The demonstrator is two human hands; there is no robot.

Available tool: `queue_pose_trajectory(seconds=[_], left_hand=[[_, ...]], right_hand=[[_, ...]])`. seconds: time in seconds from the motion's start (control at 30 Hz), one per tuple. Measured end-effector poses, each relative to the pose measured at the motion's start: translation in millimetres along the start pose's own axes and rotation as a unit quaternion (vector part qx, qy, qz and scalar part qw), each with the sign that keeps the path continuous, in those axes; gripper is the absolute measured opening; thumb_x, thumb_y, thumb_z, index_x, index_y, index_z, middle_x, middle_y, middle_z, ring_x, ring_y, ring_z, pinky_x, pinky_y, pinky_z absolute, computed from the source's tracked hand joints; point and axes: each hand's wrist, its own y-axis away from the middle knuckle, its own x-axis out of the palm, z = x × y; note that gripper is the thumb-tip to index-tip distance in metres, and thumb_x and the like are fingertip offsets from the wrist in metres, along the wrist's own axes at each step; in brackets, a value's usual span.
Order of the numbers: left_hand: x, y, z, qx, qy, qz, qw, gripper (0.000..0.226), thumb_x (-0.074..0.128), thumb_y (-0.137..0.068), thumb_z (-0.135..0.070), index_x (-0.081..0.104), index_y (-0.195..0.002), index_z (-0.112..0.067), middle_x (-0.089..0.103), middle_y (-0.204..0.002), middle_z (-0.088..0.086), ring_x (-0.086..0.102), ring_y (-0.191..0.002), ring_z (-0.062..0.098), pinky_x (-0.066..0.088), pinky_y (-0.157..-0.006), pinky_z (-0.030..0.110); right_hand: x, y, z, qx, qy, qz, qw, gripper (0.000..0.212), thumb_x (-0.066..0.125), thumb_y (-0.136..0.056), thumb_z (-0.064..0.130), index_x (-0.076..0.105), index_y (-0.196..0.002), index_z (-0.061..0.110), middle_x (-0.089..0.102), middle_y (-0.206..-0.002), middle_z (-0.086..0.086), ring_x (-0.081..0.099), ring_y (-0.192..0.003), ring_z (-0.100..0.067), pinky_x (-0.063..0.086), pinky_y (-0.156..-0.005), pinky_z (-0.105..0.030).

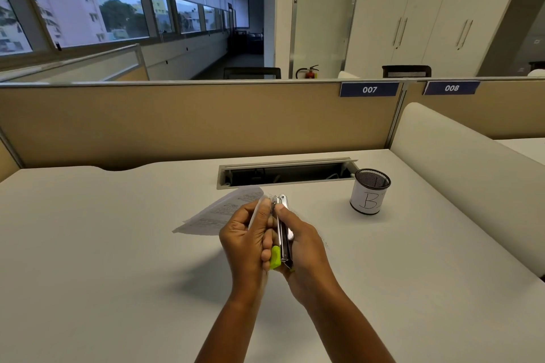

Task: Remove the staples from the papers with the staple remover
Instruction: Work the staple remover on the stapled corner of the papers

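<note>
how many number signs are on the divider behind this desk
2: sign 007 on the tan divider straight ahead, and sign 008 just right of it on the next panel. Others may lie outside the view.

Desk layout, hands meeting in the middle

Both hands are over the desk (103, 244) centre: left hand (246, 242) pinching the papers (219, 212), which fan out to the left and away from it, right hand (303, 247) just beside it gripping the remover (283, 230), tip up against the papers' corner. Behind them there's a cable slot (287, 172) set in the desk, with a cup (370, 191) to its right. A partition (177, 124) runs along the back edge.
</note>
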Motion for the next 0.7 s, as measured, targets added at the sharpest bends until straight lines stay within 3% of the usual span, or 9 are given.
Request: queue_pose_trajectory(seconds=[0.13,0.3,0.37,0.5,0.57,0.7], left_hand=[[0.8,2.5,-1.1,-0.008,0.015,0.007,1.0,0.04,0.053,-0.085,-0.009,0.069,-0.059,-0.036,0.065,-0.047,-0.016,0.061,-0.04,0.002,0.048,-0.039,0.01],[0.6,4.7,0.7,-0.021,0.016,0.003,1.0,0.039,0.053,-0.085,-0.01,0.069,-0.061,-0.037,0.065,-0.046,-0.016,0.062,-0.042,0.002,0.048,-0.041,0.009],[-0.9,5.0,2.0,-0.03,0.005,0.0,1.0,0.036,0.054,-0.084,-0.011,0.069,-0.06,-0.034,0.065,-0.047,-0.014,0.063,-0.045,0.003,0.05,-0.044,0.011],[-8.1,-4.6,-2.6,-0.038,-0.031,-0.004,0.999,0.008,0.057,-0.082,-0.018,0.063,-0.083,-0.023,0.067,-0.079,0.002,0.066,-0.075,0.022,0.059,-0.062,0.025],[-13.1,-15.4,-10.8,-0.049,-0.049,0.012,0.998,0.007,0.057,-0.082,-0.017,0.059,-0.087,-0.021,0.063,-0.086,0.002,0.062,-0.079,0.02,0.056,-0.056,0.016],[-17.1,-31.9,-29.4,-0.094,-0.053,0.055,0.993,0.013,0.058,-0.082,-0.019,0.061,-0.093,-0.013,0.064,-0.088,0.007,0.061,-0.079,0.023,0.054,-0.051,0.017]], right_hand=[[-0.4,2.0,-0.6,0.018,-0.038,-0.006,0.999,0.038,0.042,-0.092,0.036,0.063,-0.073,0.01,0.061,-0.038,0.004,0.056,-0.032,-0.008,0.049,-0.036,-0.016],[-0.8,2.1,-4.3,0.041,-0.075,-0.007,0.996,0.036,0.044,-0.091,0.036,0.06,-0.09,0.004,0.063,-0.041,0.004,0.058,-0.034,-0.008,0.047,-0.035,-0.016],[-2.9,2.3,-5.0,0.045,-0.071,0.005,0.996,0.038,0.043,-0.091,0.037,0.061,-0.087,0.003,0.064,-0.042,0.003,0.059,-0.035,-0.009,0.048,-0.036,-0.017],[-15.4,6.0,10.4,0.057,-0.011,0.106,0.993,0.037,0.044,-0.091,0.036,0.062,-0.07,0.011,0.063,-0.046,-0.001,0.058,-0.038,-0.011,0.049,-0.039,-0.019],[-25.0,7.0,25.7,0.034,0.043,0.139,0.989,0.033,0.042,-0.092,0.036,0.058,-0.074,0.012,0.063,-0.047,-0.001,0.057,-0.037,-0.012,0.048,-0.039,-0.019],[-40.0,3.2,53.8,-0.069,0.195,0.112,0.972,0.018,0.041,-0.092,0.035,0.048,-0.085,0.02,0.066,-0.05,0.0,0.058,-0.038,-0.011,0.049,-0.039,-0.019]])
